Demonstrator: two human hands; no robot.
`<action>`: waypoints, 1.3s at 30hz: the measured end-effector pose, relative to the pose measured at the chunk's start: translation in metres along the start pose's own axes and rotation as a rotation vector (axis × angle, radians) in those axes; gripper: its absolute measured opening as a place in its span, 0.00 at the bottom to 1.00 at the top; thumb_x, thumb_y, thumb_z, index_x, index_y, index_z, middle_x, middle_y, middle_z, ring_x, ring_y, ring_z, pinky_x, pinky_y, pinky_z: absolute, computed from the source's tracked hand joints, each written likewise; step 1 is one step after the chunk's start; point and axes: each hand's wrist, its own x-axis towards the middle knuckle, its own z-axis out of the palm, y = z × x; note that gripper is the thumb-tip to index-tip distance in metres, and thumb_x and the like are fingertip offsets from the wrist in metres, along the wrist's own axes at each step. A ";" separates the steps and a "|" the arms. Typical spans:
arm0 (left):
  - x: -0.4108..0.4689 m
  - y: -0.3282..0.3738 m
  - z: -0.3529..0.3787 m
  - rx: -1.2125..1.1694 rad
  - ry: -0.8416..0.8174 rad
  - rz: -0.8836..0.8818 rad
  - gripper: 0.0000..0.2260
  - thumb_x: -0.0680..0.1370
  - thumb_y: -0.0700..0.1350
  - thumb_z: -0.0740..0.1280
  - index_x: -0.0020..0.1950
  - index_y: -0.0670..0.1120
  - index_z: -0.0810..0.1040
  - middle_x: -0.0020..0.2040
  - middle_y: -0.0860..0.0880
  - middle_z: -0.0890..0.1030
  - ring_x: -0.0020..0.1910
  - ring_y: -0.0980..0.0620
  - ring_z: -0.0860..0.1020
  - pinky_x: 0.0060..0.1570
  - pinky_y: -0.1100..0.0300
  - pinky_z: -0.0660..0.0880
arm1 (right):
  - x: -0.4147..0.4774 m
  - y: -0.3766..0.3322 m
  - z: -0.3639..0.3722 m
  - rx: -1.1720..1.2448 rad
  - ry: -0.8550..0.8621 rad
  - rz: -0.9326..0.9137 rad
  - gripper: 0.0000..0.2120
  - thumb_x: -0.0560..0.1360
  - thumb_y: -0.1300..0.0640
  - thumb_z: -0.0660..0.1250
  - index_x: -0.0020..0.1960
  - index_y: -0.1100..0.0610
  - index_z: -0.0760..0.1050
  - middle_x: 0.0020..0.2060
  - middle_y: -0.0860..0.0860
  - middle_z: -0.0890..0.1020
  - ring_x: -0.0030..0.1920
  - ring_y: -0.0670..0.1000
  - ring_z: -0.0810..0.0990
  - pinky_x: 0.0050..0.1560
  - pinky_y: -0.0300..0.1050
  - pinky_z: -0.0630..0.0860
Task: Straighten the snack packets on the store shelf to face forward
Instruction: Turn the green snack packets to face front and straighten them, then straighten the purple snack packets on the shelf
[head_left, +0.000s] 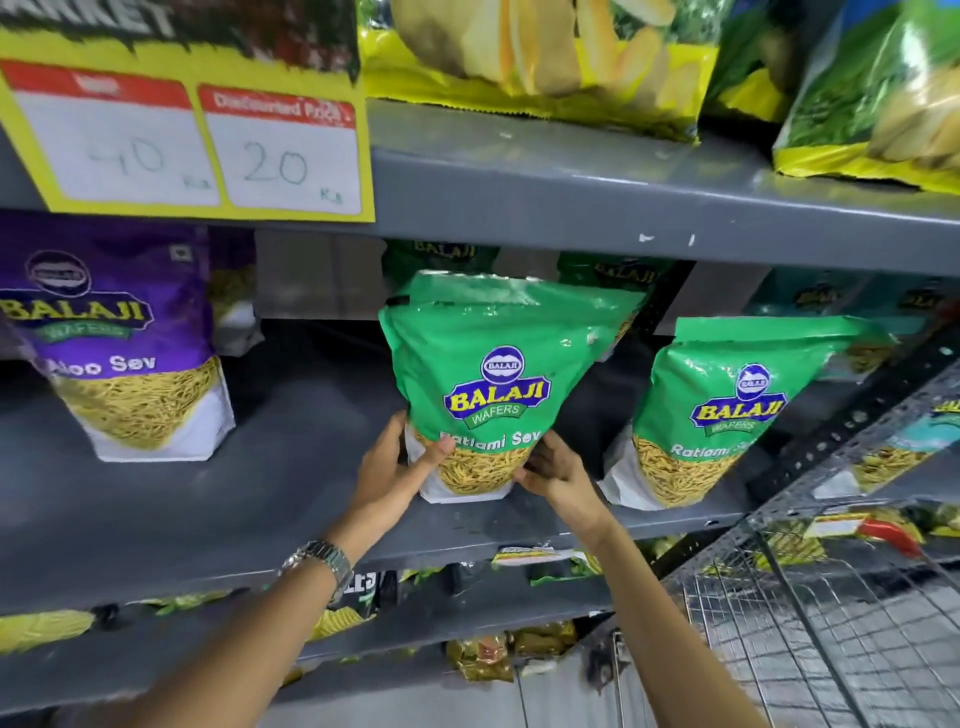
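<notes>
A green Balaji Ratlami Sev packet (493, 374) stands upright on the grey middle shelf (270, 499), its front facing me. My left hand (395, 467) grips its lower left corner, thumb across the front. My right hand (558, 470) holds the lower right corner. A second green Ratlami Sev packet (727, 405) stands to the right, turned slightly and leaning. A purple Aloo Sev packet (119, 338) stands at the far left, facing forward. More green packets (441, 254) sit behind, mostly hidden.
A yellow price sign (192, 140) hangs from the upper shelf edge. Large chip bags (535, 57) lie on the upper shelf. A wire shopping cart (831, 623) stands at the lower right. Lower shelves hold more snack packets (483, 654).
</notes>
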 end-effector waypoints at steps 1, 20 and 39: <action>-0.003 0.000 0.001 -0.007 -0.005 -0.006 0.39 0.59 0.78 0.62 0.62 0.56 0.71 0.59 0.56 0.80 0.59 0.54 0.77 0.61 0.46 0.73 | -0.003 0.002 -0.001 -0.005 0.004 -0.001 0.21 0.72 0.71 0.66 0.62 0.56 0.69 0.55 0.54 0.79 0.52 0.41 0.80 0.50 0.36 0.77; -0.030 0.003 0.009 -0.140 -0.047 0.003 0.39 0.58 0.75 0.66 0.62 0.54 0.71 0.57 0.58 0.81 0.56 0.62 0.79 0.57 0.61 0.76 | -0.034 0.005 -0.001 -0.036 0.024 -0.026 0.21 0.74 0.68 0.65 0.60 0.46 0.71 0.59 0.48 0.79 0.60 0.47 0.78 0.60 0.39 0.74; -0.063 -0.027 -0.088 -0.308 0.442 0.148 0.23 0.70 0.60 0.67 0.63 0.56 0.69 0.67 0.54 0.73 0.64 0.58 0.73 0.63 0.62 0.70 | -0.091 0.045 0.168 -0.046 0.524 -0.272 0.14 0.68 0.58 0.61 0.49 0.44 0.76 0.42 0.44 0.81 0.41 0.45 0.79 0.45 0.35 0.74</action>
